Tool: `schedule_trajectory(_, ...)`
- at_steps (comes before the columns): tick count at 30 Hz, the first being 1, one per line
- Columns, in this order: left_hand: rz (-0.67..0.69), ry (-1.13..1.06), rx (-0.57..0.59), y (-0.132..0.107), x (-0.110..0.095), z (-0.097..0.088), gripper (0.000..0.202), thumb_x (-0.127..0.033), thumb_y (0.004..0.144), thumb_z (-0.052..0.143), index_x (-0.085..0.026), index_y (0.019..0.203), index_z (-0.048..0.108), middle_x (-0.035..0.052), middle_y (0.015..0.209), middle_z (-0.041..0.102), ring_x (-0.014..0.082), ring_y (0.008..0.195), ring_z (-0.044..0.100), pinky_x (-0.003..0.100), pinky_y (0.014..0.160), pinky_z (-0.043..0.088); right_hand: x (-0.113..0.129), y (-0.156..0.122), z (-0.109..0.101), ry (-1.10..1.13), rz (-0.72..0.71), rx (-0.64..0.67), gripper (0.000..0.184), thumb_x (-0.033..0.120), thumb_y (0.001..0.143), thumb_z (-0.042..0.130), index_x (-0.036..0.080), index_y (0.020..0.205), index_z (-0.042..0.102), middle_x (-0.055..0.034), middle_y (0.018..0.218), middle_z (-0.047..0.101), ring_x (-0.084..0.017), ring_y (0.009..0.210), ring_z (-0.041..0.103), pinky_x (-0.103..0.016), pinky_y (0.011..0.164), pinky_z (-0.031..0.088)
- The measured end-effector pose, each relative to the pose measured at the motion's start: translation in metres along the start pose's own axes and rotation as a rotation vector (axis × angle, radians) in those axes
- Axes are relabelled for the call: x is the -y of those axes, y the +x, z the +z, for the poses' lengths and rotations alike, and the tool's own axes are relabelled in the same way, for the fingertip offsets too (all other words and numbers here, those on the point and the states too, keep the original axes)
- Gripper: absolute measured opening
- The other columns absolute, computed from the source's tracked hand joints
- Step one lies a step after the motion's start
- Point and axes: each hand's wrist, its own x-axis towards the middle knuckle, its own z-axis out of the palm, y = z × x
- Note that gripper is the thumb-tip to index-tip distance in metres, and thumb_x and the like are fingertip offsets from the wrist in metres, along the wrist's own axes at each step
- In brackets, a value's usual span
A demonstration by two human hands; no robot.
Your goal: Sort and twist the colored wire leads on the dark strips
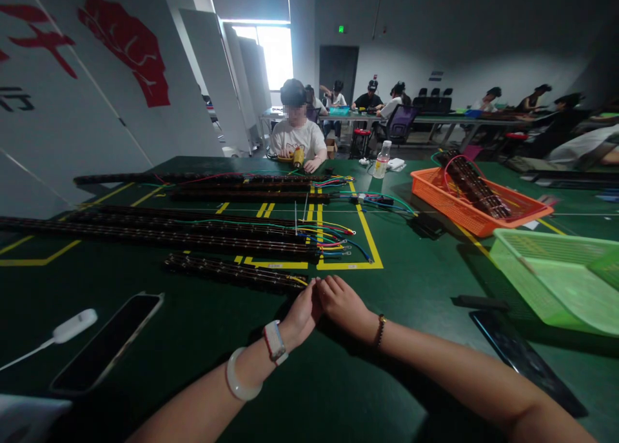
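My left hand (304, 311) and my right hand (342, 303) meet at the right end of a short dark wire bundle (232, 271). Their fingertips are closed together, and what lies between them is hidden. A yellow wire (296, 279) runs along that end of the bundle toward my left fingers. Just beyond lie longer dark wire bundles (203, 242), side by side across the table. From their right ends come loose yellow, red, blue and green wires (338, 246), some tipped with ring terminals.
An orange basket (435, 201) holding another dark bundle and a green basket (527, 288) stand at right. Phones (109, 343) (527, 362) lie on both sides. A plastic bottle (382, 160) stands farther back. Across the table sits a person (297, 133) by a yellow tool (298, 157).
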Motion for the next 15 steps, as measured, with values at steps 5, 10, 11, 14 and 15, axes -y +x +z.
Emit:
schedule_trajectory(5,-0.072,0.009,0.032,-0.001,-0.002,0.004,0.017,-0.021,0.089,0.044,-0.014,0.080,0.057,0.0044,0.077,0.064,0.0139,0.078,0.061,0.029,0.081,0.047,-0.020,-0.004,-0.021,0.296,0.152,0.056,0.027,0.025,0.090,0.047,0.014,0.113,0.057,-0.0099,0.096,0.059,-0.020,0.089,0.053,-0.034,0.080,0.043)
schedule_trajectory(10,-0.073,0.044,0.141,-0.005,-0.006,0.010,0.024,-0.024,0.090,0.042,-0.010,0.089,0.061,0.0099,0.088,0.067,0.0179,0.089,0.061,0.033,0.089,0.044,-0.048,-0.003,-0.031,0.559,0.302,0.138,0.023,0.034,0.092,0.047,0.017,0.095,0.063,-0.0062,0.085,0.062,-0.015,0.076,0.057,-0.025,0.068,0.043)
schedule_trajectory(11,-0.079,0.045,0.153,-0.006,-0.006,0.011,0.024,-0.025,0.090,0.042,-0.010,0.090,0.061,0.0105,0.090,0.067,0.0182,0.090,0.061,0.033,0.090,0.043,-0.050,-0.003,-0.031,0.573,0.270,0.158,0.023,0.035,0.090,0.050,0.018,0.097,0.063,-0.0056,0.085,0.063,-0.015,0.076,0.057,-0.025,0.067,0.042)
schedule_trajectory(14,-0.073,0.033,0.118,-0.006,-0.006,0.009,0.023,-0.024,0.090,0.043,-0.011,0.088,0.061,0.0099,0.090,0.067,0.0175,0.090,0.061,0.032,0.090,0.043,-0.043,-0.003,-0.026,0.522,0.163,0.166,0.022,0.030,0.088,0.055,0.019,0.106,0.061,-0.0053,0.088,0.064,-0.015,0.078,0.058,-0.025,0.069,0.042)
schedule_trajectory(15,-0.070,0.029,0.097,-0.006,-0.006,0.008,0.023,-0.024,0.090,0.043,-0.011,0.087,0.062,0.0095,0.089,0.067,0.0173,0.089,0.061,0.032,0.089,0.043,-0.039,-0.002,-0.024,0.474,0.155,0.157,0.021,0.026,0.088,0.054,0.018,0.106,0.061,-0.0058,0.087,0.064,-0.015,0.078,0.058,-0.026,0.070,0.042)
